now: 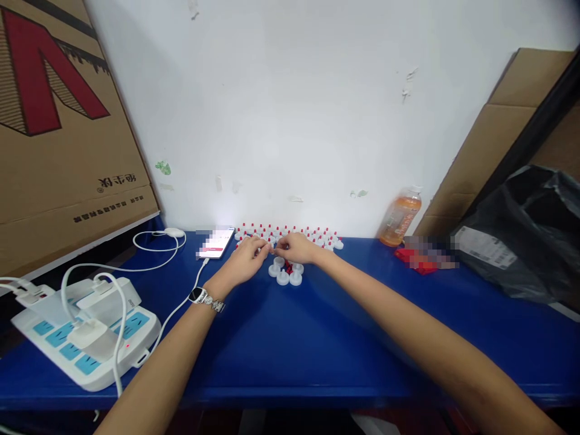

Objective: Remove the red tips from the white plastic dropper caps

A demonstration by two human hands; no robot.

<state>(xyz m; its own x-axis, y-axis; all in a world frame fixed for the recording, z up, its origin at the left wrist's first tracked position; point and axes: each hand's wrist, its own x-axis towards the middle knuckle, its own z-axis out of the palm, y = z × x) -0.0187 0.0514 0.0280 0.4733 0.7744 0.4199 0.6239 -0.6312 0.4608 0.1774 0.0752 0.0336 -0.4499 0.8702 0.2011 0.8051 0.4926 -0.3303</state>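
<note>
Both my arms reach forward over a blue table point(290, 338). My left hand point(247, 258), with a watch on its wrist, and my right hand point(299, 248) meet fingertip to fingertip over a small white piece point(272, 244) that is too small to make out. Just in front of the hands lie several round white caps point(285, 273) with a bit of red among them. Behind the hands, rows of small white pieces with red tips point(312, 234) stand along the wall.
A lit phone point(216, 241) on a white cable lies left of the hands. A white power strip point(86, 338) with chargers sits front left. An orange drink bottle point(400, 217), a red packet point(419, 260), a black bag point(525, 235) and cardboard boxes point(58, 139) stand around.
</note>
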